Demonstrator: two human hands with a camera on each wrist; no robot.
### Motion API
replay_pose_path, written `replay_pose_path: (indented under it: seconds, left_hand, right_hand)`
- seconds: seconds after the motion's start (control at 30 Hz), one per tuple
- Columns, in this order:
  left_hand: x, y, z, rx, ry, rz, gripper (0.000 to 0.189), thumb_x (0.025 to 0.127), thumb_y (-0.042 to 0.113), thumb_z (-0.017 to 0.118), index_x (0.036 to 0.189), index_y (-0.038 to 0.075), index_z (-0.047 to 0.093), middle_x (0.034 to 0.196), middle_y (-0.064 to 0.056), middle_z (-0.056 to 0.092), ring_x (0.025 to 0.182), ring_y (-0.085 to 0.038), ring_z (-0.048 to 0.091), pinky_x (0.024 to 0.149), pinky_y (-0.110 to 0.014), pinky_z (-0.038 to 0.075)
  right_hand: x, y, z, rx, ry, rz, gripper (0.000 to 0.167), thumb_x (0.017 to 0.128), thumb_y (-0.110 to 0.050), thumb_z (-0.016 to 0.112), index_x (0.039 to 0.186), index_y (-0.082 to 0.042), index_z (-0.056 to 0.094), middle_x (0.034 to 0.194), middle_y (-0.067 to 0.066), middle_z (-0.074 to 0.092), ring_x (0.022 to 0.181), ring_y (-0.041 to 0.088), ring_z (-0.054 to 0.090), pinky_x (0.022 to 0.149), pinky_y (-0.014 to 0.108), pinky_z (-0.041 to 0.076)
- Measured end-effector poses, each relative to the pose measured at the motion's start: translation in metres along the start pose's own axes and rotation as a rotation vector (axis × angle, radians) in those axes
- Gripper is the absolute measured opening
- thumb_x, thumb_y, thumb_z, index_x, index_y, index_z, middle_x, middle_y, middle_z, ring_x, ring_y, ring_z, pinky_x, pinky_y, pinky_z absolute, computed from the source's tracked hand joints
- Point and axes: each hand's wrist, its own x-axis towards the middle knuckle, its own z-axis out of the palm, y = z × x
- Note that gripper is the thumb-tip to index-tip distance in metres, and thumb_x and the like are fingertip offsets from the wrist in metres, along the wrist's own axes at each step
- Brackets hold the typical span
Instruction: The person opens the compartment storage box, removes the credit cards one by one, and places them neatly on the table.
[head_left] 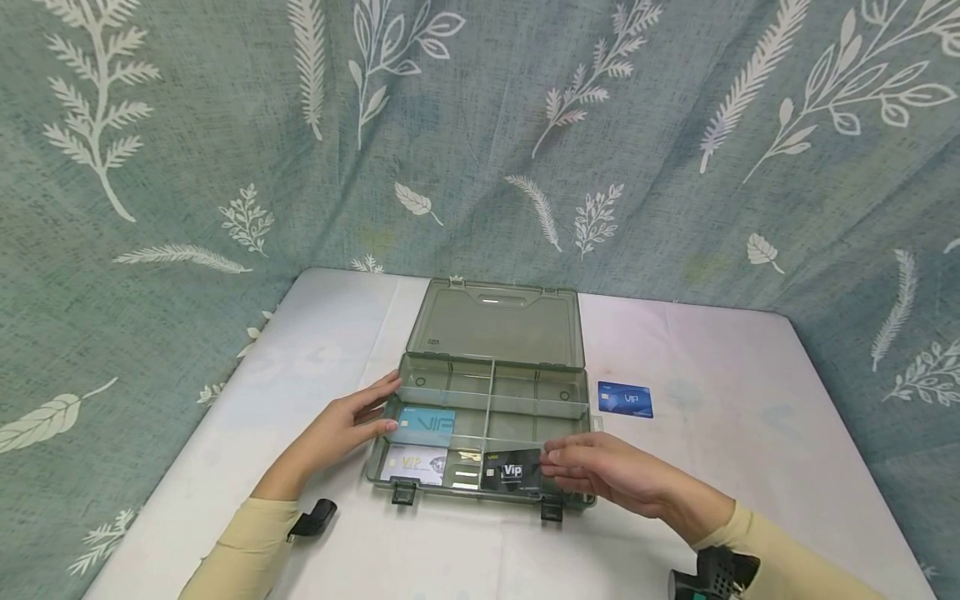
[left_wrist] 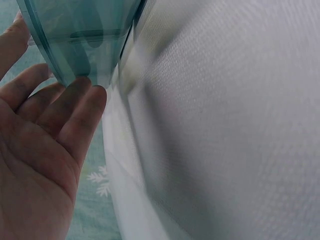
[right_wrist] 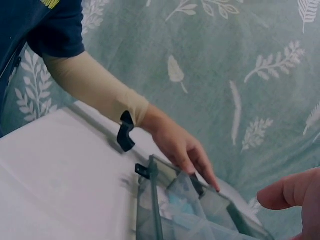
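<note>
A translucent grey-green divided box lies on the table with its lid laid back. My left hand rests against the box's left side, fingers extended; in the left wrist view the left hand's fingers touch the outer wall. At the front right compartment is my right hand, its fingertips by the right end of a black Vip card. The right thumb is straight in the right wrist view, its other fingers out of frame. Left compartments hold a light blue card and a white card.
A dark blue VIP card lies on the white tablecloth, right of the box. Two latches stick out from the box's front edge. A leaf-patterned curtain hangs behind and beside the table.
</note>
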Motion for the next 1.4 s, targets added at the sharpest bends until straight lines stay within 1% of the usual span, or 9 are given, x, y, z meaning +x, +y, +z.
replay_pose_path:
  seconds: [0.2,0.37,0.47,0.63,0.8,0.93,1.1,1.23,1.4]
  left_hand:
    - [0.0,-0.002,0.0,0.012,0.007,0.014,0.073,0.096,0.026,0.072,0.156,0.002,0.038,0.167,-0.011,0.024,0.143,-0.037,0.041,0.113,-0.039,0.042]
    - [0.0,-0.004,0.001,0.023,0.01,0.032,0.071,0.096,0.021,0.072,0.155,-0.001,0.038,0.166,-0.015,0.024,0.142,-0.04,0.042,0.112,-0.04,0.043]
    - [0.0,-0.004,0.001,0.017,0.01,0.024,0.072,0.096,0.022,0.073,0.155,0.001,0.039,0.167,-0.013,0.025,0.142,-0.038,0.042,0.112,-0.038,0.043]
    - [0.0,-0.002,0.0,0.0,0.004,0.014,0.073,0.096,0.025,0.073,0.156,0.002,0.039,0.167,-0.011,0.024,0.143,-0.034,0.04,0.113,-0.035,0.042]
    - [0.0,-0.002,0.0,-0.006,0.005,0.015,0.073,0.096,0.026,0.073,0.156,0.002,0.039,0.167,-0.011,0.024,0.144,-0.034,0.04,0.113,-0.035,0.042]
    - [0.0,-0.003,0.0,-0.014,0.005,0.011,0.073,0.096,0.025,0.073,0.156,0.003,0.039,0.167,-0.01,0.024,0.145,-0.033,0.039,0.113,-0.035,0.042]
    - [0.0,-0.002,0.0,-0.021,0.004,0.005,0.073,0.096,0.025,0.073,0.156,0.004,0.039,0.168,-0.007,0.024,0.145,-0.031,0.038,0.114,-0.034,0.041]
    - [0.001,-0.003,0.0,-0.024,0.001,0.005,0.073,0.096,0.025,0.073,0.157,0.004,0.039,0.168,-0.007,0.023,0.146,-0.03,0.037,0.114,-0.035,0.041]
    - [0.001,-0.003,0.0,-0.021,0.002,0.003,0.072,0.096,0.024,0.073,0.157,0.004,0.039,0.168,-0.006,0.023,0.146,-0.029,0.037,0.114,-0.035,0.041]
  right_hand:
    - [-0.001,-0.003,0.002,-0.012,0.003,-0.019,0.071,0.106,-0.022,0.052,0.15,0.023,0.02,0.154,0.038,0.032,0.144,0.045,0.036,0.118,0.04,0.04]
    - [0.001,-0.004,0.005,-0.068,0.034,-0.051,0.068,0.106,-0.021,0.054,0.15,0.022,0.024,0.152,0.035,0.038,0.142,0.044,0.041,0.117,0.043,0.041]
    - [0.002,-0.004,0.007,-0.093,0.045,-0.075,0.067,0.107,-0.021,0.054,0.149,0.022,0.026,0.151,0.034,0.041,0.141,0.044,0.043,0.117,0.046,0.041]
    - [0.005,-0.002,0.009,-0.164,0.061,-0.115,0.064,0.106,-0.022,0.055,0.15,0.019,0.031,0.149,0.032,0.046,0.138,0.042,0.047,0.115,0.042,0.044]
    - [0.011,0.0,0.011,-0.237,0.106,-0.135,0.061,0.106,-0.022,0.056,0.149,0.016,0.036,0.145,0.028,0.053,0.134,0.04,0.052,0.112,0.041,0.047]
    - [0.018,0.003,0.011,-0.227,0.142,-0.14,0.057,0.106,-0.018,0.057,0.148,0.016,0.039,0.139,0.026,0.058,0.129,0.039,0.057,0.108,0.04,0.051]
    - [0.027,0.009,0.011,-0.218,0.157,-0.175,0.051,0.104,-0.01,0.058,0.145,0.016,0.042,0.13,0.025,0.063,0.12,0.04,0.063,0.101,0.041,0.057]
    - [0.035,0.016,0.012,-0.23,0.165,-0.196,0.049,0.102,-0.007,0.06,0.144,0.015,0.045,0.127,0.025,0.063,0.114,0.034,0.066,0.094,0.034,0.06]
    - [0.044,0.021,0.018,-0.295,0.206,-0.194,0.051,0.098,-0.015,0.069,0.141,0.009,0.054,0.123,0.019,0.066,0.105,0.023,0.068,0.087,0.029,0.062]
